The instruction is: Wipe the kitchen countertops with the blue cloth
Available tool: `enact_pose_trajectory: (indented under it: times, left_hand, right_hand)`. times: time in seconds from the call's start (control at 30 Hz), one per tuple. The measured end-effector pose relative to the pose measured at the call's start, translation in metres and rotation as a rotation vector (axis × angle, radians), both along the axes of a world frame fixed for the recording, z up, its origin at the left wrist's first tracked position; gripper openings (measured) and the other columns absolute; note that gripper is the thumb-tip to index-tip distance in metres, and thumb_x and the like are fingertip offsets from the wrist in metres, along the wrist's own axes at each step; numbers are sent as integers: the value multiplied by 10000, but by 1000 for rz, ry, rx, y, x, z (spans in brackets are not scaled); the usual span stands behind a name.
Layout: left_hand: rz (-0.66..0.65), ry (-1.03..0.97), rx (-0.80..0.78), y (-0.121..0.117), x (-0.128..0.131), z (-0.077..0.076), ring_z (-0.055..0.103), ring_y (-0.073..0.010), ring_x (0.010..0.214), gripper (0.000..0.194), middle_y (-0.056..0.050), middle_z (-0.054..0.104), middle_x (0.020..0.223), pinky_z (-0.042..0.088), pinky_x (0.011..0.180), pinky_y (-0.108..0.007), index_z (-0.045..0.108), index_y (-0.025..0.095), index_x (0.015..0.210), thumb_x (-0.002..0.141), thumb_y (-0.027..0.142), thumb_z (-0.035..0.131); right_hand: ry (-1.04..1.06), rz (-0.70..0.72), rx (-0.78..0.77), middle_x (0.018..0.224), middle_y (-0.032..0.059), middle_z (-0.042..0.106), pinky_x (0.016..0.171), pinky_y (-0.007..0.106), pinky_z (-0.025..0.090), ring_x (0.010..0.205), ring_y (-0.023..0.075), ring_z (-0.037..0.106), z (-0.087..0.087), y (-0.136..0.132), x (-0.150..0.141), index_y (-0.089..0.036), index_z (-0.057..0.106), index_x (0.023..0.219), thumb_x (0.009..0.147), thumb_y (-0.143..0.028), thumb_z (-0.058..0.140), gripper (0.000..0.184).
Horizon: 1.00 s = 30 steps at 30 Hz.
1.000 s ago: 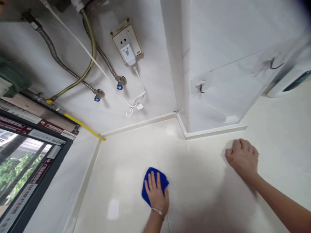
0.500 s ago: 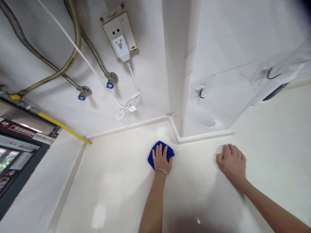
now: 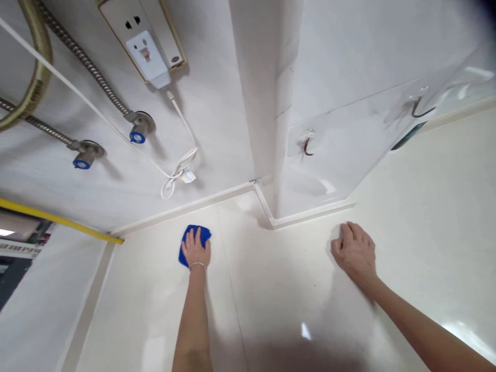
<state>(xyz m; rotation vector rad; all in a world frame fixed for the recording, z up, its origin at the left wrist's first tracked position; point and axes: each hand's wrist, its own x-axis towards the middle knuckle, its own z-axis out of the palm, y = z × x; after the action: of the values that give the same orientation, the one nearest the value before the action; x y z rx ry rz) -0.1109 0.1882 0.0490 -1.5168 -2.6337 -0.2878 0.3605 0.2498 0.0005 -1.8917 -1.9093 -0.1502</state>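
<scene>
My left hand (image 3: pixel 197 250) presses a blue cleaning cloth (image 3: pixel 186 254) against the cream countertop (image 3: pixel 271 294), near the back-left part of the surface. Its fingers are spread over the cloth and keep hold of it; cloth shows around the fingertips and on the left side. On the right, my right hand (image 3: pixel 355 250) rests as a closed fist on the same countertop, just in front of the low raised edge. Nothing shows in that fist, though its curled fingertips are turned under.
A raised lip (image 3: pixel 186 209) runs along the wall and steps out around a corner column (image 3: pixel 267 103). Above are a plugged-in adapter (image 3: pixel 149 57), a bundled white cord (image 3: pixel 180 170), blue-capped valves (image 3: pixel 138 129) and clear hooks (image 3: pixel 307 144). A yellow pipe (image 3: pixel 62 219) is at left.
My left hand has slid the blue cloth to the left along the countertop. My right fist stays in about the same place on the counter, while the camera view has shifted.
</scene>
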Motion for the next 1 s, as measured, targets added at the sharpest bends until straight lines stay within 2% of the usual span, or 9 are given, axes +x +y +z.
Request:
enact_pose_trajectory:
  times: [0.13, 0.23, 0.33, 0.43, 0.53, 0.77, 0.87, 1.0]
  left_hand:
    - [163, 11, 7, -46, -36, 4, 281, -288, 1507, 611, -105, 335, 1629, 192, 1247, -550, 379, 230, 1500, 928, 444, 371]
    - [257, 21, 7, -82, -51, 7, 292, -294, 1501, 625, -122, 344, 1623, 204, 1241, -556, 381, 214, 1498, 926, 462, 348]
    - [381, 22, 25, -106, -51, 9, 304, -299, 1496, 640, -134, 349, 1619, 209, 1239, -561, 388, 203, 1494, 925, 490, 323]
    - [447, 24, 28, -118, -34, 8, 305, -328, 1494, 661, -163, 349, 1613, 215, 1224, -601, 373, 179, 1501, 925, 499, 320]
    - [403, 57, 29, -125, -2, 2, 316, -329, 1490, 648, -181, 373, 1596, 216, 1218, -612, 376, 167, 1501, 930, 470, 344]
    - [33, 126, 54, -145, 104, -20, 333, -302, 1484, 595, -134, 390, 1595, 243, 1224, -579, 388, 219, 1496, 927, 388, 415]
    - [-161, 81, 39, -155, 161, -25, 306, -295, 1498, 692, -98, 333, 1628, 281, 1218, -577, 279, 275, 1536, 891, 407, 494]
    - [-459, -31, -29, -170, 232, -25, 281, -351, 1505, 884, -114, 244, 1652, 347, 1179, -628, 157, 295, 1561, 809, 426, 602]
  right_hand:
    - [-12, 0, -3, 1418, 203, 493, 1114, 484, 360, 1338, 321, 434, -1, 1, 0, -85, 460, 1350, 899, -255, 405, 486]
    - [-13, -1, -2, 1417, 206, 490, 1123, 482, 346, 1347, 320, 420, -3, 1, 1, -80, 450, 1356, 895, -255, 409, 495]
    - [-10, 8, -7, 1415, 213, 487, 1128, 483, 334, 1356, 322, 401, -3, 2, 2, -73, 435, 1362, 881, -250, 423, 513]
    - [-1, 21, -19, 1417, 219, 479, 1129, 486, 326, 1362, 325, 385, -1, 2, 1, -72, 418, 1368, 868, -245, 436, 530]
    - [-3, 24, -25, 1411, 220, 480, 1133, 480, 317, 1364, 327, 379, 0, 1, 1, -69, 417, 1358, 874, -249, 423, 516]
    - [-12, 25, 1, 1403, 217, 479, 1125, 476, 310, 1355, 325, 376, -4, 0, 1, -88, 412, 1336, 867, -255, 404, 498]
    - [-11, 22, 17, 1387, 212, 489, 1115, 470, 315, 1343, 319, 383, -4, 0, 0, -98, 420, 1317, 853, -254, 405, 490]
    - [10, 35, 32, 1367, 219, 502, 1095, 474, 329, 1318, 318, 403, -4, -1, 1, -93, 442, 1303, 815, -242, 448, 511]
